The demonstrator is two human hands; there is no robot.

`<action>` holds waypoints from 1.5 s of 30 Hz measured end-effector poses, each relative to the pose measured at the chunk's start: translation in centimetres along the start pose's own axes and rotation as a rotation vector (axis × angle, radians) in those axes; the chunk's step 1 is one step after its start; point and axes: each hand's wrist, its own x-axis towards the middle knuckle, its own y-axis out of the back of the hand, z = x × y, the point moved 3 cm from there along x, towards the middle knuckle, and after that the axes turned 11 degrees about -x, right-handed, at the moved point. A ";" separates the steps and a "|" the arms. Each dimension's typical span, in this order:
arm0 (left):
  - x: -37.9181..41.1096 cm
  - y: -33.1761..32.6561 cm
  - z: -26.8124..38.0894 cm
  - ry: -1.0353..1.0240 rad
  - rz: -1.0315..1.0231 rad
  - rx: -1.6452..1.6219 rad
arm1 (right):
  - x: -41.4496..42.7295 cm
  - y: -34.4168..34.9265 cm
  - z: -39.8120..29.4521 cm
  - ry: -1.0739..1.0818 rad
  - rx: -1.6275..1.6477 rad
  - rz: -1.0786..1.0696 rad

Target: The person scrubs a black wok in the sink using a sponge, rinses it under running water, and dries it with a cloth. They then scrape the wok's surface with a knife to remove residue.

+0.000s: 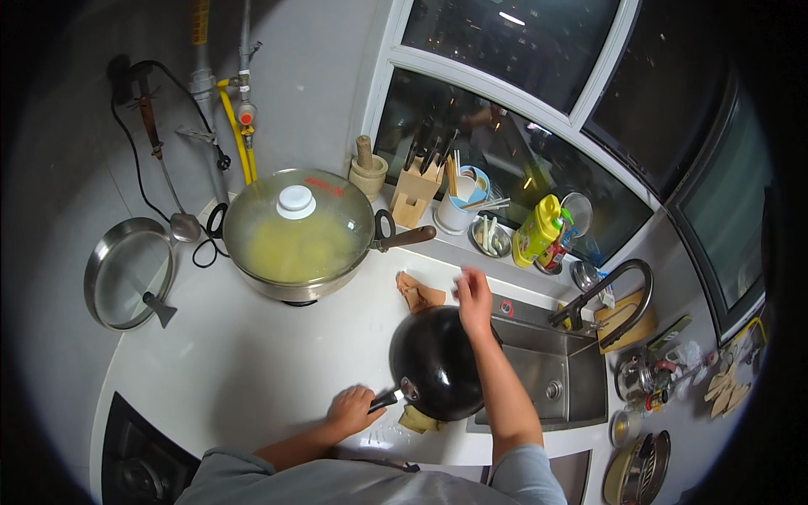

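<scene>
A black wok [432, 366] rests at the sink's left edge, its dark rounded outside apparently facing up. My left hand [352, 410] is closed around the wok's black handle [385, 401]. Above the far side of the wok, my right hand [473, 297] is raised, slightly blurred, with fingers loosely bent and nothing visible in them. A crumpled brown cloth [418, 291] lies just behind the wok. Part of a yellowish-green cloth [419, 420] shows under its near edge.
A large lidded pan [300, 252] with steamed glass stands at the back left. To the right are the steel sink [581, 391] and its dark faucet [637, 271]. A knife block [415, 192], utensil holder [456, 211] and yellow bottle [536, 230] line the sill. A hob [136, 461] is front left.
</scene>
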 end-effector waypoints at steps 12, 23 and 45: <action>-0.2 1.2 0.2 -0.015 0.023 -0.034 | 22.1 -12.0 -12.3 0.359 -0.572 -0.157; 0.3 0.8 1.2 -0.011 -0.026 -0.054 | 20.0 -3.8 -21.6 0.641 -0.576 0.302; 1.0 -1.6 1.1 0.041 -0.252 0.053 | -30.9 13.8 5.7 -0.583 -0.155 0.288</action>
